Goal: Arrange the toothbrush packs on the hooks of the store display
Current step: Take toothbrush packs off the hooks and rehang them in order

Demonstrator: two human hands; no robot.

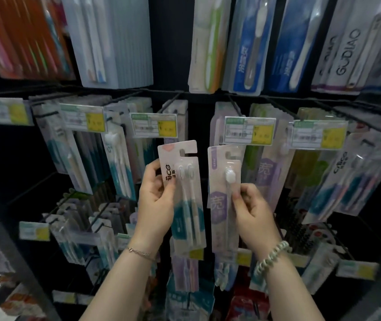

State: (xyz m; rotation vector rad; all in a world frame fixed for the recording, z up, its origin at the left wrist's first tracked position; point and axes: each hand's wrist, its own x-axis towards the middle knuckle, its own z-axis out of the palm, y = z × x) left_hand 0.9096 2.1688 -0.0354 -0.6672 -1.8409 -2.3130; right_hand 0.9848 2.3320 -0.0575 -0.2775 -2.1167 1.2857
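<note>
Now | left hand [156,200]: one twin-brush pack [187,216] | right hand [252,212]: one single-brush pack [219,205]

The letters "ice", the start of the word hidden under a thumb, run sideways up the two-brush pack [189,212] held in the left hand [154,195], and the fuller "Cice" shows on a hanging pack [347,179] at far right. A large "亮" marks the lilac pack [218,205] pinched by the right hand [252,209] and the matching pack [265,172] hanging behind it. "GUDIAO" runs up the grey packs [347,52] on the top row, while the print on the yellow price tags [249,130] and on the blue packs [245,54] is too blurred to read.
</note>
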